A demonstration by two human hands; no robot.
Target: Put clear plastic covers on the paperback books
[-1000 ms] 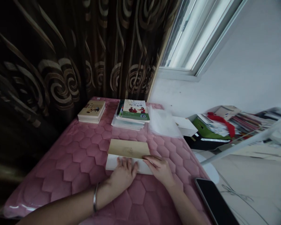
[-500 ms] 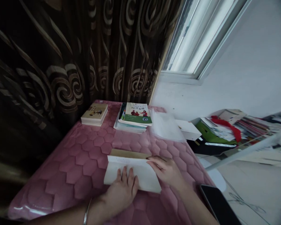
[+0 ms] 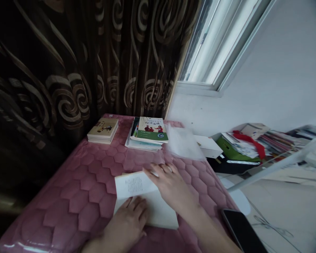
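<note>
The open book point(image 3: 162, 212) lay on the pink cover point(image 3: 68, 200), well in from the left edge. The left hand point(image 3: 129, 221), fingers a little spread, lay on it, hiding some. The right hand point(image 3: 171, 186) bent over the printed page point(image 3: 133, 185); I couldn't tell if it pinched. The phone point(image 3: 242, 228) was cut off.

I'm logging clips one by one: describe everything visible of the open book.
The book lies open on the pink table, slightly askew. Its off-white pages look like paper. The upper page bears a block of print too small to read; the lower, partly hidden, shows no clear print. The left hand lies over the lower page; the right hand is at the upper page's far edge. The cover is mostly hidden.
</note>
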